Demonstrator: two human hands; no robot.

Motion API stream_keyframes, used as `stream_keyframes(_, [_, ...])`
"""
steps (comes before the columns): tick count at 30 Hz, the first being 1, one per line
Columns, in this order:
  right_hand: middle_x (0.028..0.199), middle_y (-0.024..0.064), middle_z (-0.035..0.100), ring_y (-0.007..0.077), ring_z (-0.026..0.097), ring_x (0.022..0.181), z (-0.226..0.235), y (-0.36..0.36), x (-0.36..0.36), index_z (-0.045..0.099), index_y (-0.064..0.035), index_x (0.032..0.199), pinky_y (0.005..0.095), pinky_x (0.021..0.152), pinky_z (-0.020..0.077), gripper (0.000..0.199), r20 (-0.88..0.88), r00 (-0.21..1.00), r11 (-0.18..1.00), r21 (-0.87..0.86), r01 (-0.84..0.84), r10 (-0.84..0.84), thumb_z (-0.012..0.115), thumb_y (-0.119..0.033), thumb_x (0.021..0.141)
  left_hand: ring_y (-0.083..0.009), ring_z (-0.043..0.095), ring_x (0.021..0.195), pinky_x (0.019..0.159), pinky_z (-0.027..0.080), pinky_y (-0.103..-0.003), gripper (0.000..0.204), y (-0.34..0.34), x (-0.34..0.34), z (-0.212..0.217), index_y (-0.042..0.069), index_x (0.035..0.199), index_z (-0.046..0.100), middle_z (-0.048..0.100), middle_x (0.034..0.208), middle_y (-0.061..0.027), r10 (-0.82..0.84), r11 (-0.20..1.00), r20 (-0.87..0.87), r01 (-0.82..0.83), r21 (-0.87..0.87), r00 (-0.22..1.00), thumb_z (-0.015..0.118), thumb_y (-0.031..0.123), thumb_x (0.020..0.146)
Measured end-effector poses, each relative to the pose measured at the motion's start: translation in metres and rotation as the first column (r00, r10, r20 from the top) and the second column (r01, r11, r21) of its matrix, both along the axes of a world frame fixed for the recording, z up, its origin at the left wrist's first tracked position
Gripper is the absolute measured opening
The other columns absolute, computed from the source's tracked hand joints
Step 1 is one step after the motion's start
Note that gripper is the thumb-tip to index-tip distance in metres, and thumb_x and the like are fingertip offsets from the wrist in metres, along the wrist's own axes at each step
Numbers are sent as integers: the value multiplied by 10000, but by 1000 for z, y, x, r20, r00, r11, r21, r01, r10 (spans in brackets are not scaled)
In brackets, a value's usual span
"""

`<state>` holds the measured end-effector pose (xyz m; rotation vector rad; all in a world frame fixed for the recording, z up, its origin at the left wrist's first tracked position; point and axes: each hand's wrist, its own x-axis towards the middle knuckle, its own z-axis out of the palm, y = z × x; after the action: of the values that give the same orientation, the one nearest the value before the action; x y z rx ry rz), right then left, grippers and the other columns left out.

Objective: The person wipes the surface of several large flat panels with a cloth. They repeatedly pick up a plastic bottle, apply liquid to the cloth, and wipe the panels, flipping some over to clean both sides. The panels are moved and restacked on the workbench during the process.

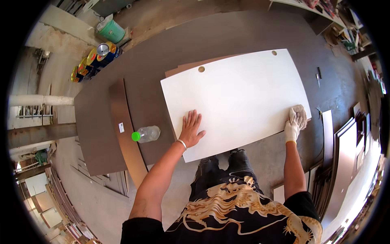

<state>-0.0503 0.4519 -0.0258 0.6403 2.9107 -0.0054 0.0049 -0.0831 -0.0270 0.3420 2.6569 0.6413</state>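
Note:
A large white panel [239, 97] lies in front of me, with two round holes near its far edge. Under its far left side a brown board [183, 70] peeks out. My bare left hand [191, 129] rests flat on the panel's left part, fingers spread, a pale band round the wrist. At the right edge my gloved right hand [293, 125] is closed on a bunched beige cloth [300, 114], pressed against the panel's surface. Left of the panel a clear plastic bottle [150, 133] with a green cap lies on its side.
The dark table [243, 32] carries a long brown strip [126, 126] at left and a small pen-like tool [318, 77] at right. Several cans [97, 57] and a green bucket [111, 31] stand beyond its far left edge. Upright boards [341, 158] lean at right.

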Motion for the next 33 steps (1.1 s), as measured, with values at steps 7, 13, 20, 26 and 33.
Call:
stream_keyframes(7, [1747,110,175,366,4,1623,9,-194,-60,321,-140,1642,585,1278,10,733,-189,817,759,-302,-576,545,524,-411,993,-443,-21,1612,1272,-8,-614,1007,8,4,19,44,1661,190,37,1739,-262,50,988,-20,-52,-147,999,728,426,900])
stream_keyframes(13, [1637,62,439,332,266,1577,5,-216,-66,625,-270,1438,660,1239,146,566,-362,454,238,-506,-829,814,600,-547,945,-473,68,1600,1257,13,-667,1060,112,46,33,-7,1640,226,115,1725,-279,-44,991,-82,33,-131,996,711,527,864])
stream_keyframes(20, [1580,77,493,288,316,1541,27,21,-227,601,-173,1453,566,1247,230,491,-280,762,770,-105,-629,584,512,-362,1008,-566,6,1570,1215,-16,-741,1035,225,61,9,-73,1608,212,71,1704,-341,15,906,-160,-81,-416,987,746,286,797])
stream_keyframes(26, [1609,141,471,374,287,1559,29,103,-156,549,-91,1500,561,1290,156,578,-274,799,756,-264,-598,536,554,-311,965,-557,1,1575,1218,-23,-737,976,242,49,1,-86,1611,172,71,1707,-333,91,881,-222,-182,-436,971,670,94,792])
stream_keyframes(33, [1549,180,523,356,354,1519,23,103,-162,588,-113,1462,564,1274,178,562,-340,777,757,-223,-615,531,591,-301,933,-532,15,1585,1233,-7,-712,881,246,52,0,-94,1613,175,71,1715,-318,121,851,-164,-188,-490,979,573,7,833])
